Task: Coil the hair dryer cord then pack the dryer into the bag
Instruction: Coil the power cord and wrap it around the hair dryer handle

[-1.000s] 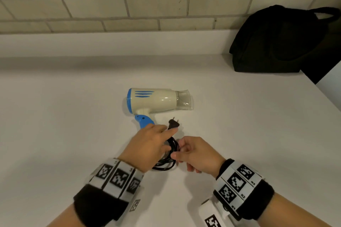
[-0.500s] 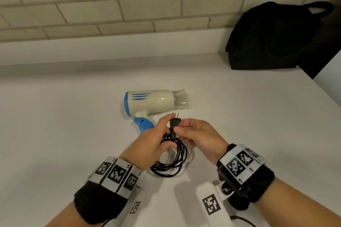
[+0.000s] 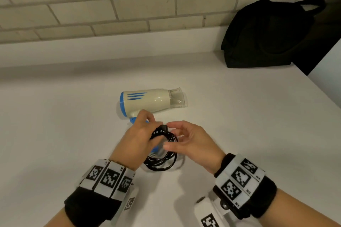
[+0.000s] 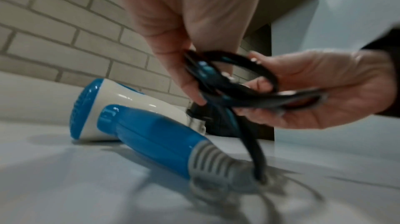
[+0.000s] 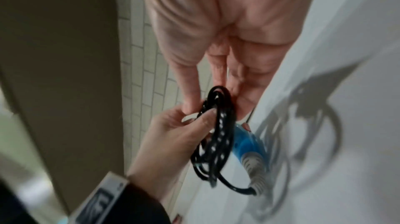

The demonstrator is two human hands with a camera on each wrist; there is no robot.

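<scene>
Two hands of mine meet over the middle of the white desk (image 3: 55, 134), whose far edge runs along a brick wall (image 3: 110, 5).

Largest of the things is the black bag (image 3: 267, 37), slumped in the desk's far right corner against the wall, its handle loop sticking out to the right; it stands well apart from everything else.

Next comes the hair dryer (image 3: 151, 100), lying on its side near the centre of the desk. Its cream barrel runs left to right, with the blue rear cap toward the left edge and the clear nozzle toward the right. Its blue handle (image 4: 155, 135) slants back toward me, resting on the desk, and ends in a grey ribbed collar where the cord leaves it.

My left hand (image 3: 136, 140) is above that handle, thumb and fingers curled round one side of the coiled cord (image 3: 162, 153), gripping the black loops together. My right hand (image 3: 193, 142) is just beside it on the other side of the coil; from the left wrist view its fingers curl under and round the loops, holding them too.

The coil itself hangs between the two hands, several turns thick, its lower part drooping close to the desk, nearer to me than the dryer. The plug end I cannot pick out for certain amid the blur.
</scene>
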